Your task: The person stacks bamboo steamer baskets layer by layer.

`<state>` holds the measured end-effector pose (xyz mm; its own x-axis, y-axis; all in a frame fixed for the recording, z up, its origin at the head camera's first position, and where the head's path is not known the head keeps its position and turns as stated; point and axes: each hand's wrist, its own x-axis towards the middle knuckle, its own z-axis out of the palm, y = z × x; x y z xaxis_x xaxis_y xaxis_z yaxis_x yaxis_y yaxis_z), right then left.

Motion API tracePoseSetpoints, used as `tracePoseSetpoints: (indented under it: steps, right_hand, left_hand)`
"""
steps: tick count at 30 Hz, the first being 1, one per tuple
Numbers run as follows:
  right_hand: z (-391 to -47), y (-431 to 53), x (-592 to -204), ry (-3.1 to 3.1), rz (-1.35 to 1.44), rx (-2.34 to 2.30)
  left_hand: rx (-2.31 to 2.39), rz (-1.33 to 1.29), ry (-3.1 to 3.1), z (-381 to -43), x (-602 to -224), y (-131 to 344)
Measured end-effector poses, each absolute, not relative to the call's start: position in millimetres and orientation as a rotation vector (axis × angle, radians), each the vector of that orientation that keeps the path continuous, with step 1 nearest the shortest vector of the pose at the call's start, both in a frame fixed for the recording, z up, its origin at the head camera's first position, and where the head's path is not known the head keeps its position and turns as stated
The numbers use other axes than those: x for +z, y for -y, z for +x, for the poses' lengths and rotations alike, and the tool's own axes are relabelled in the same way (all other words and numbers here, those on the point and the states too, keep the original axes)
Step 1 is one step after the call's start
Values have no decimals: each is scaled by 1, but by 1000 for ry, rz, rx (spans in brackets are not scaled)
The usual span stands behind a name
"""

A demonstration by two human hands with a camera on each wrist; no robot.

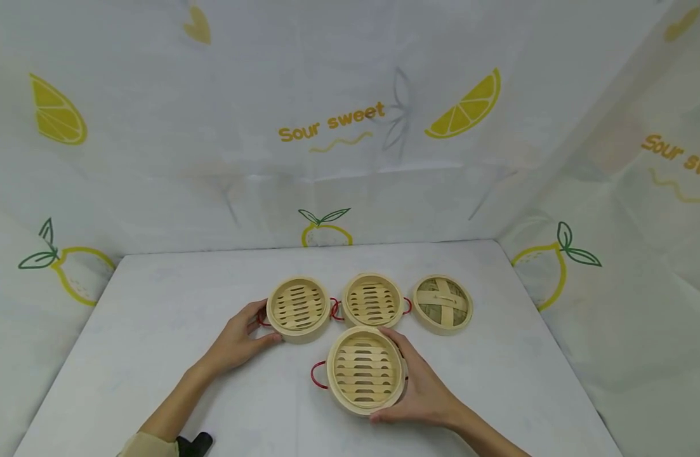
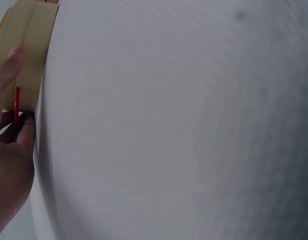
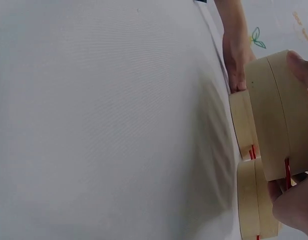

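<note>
My right hand (image 1: 421,387) grips a round bamboo steamer basket (image 1: 365,371) by its right side, thumb at the near rim and fingers at the far side. In the right wrist view this basket (image 3: 279,115) is lifted off the table, with a shadow below. It has a slatted base and red loop handles. My left hand (image 1: 244,339) holds the left side of a second steamer basket (image 1: 298,308), thumb in front and fingers by its red handle (image 2: 17,102). That basket stands on the table. A third steamer basket (image 1: 372,301) stands right of it, their red handles meeting.
A woven bamboo lid (image 1: 443,304) with crossed strips lies at the right end of the row. The white table (image 1: 155,317) ends at a back wall of white cloth (image 1: 241,158) with lemon prints. A black strap piece (image 1: 195,444) shows at my left sleeve.
</note>
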<state>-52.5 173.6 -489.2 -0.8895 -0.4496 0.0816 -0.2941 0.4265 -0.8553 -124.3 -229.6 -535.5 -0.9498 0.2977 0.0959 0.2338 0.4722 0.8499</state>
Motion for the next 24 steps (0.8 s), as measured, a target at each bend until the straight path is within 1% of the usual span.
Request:
tracePoseSetpoints:
  steps: [8,13,24]
  right_hand:
    - [-56,-164,-477,-2513,-669,-1462]
    - [-63,-159,-471,-2525,-650,-1455]
    - [-75,-154,-467,-2560,-776,-1462]
  left_hand:
    - [1458,570,-2731,-126,-534,231]
    - [1466,579,-2723,-130,-534,233]
    - [1458,592,-2714,-131,-537,234]
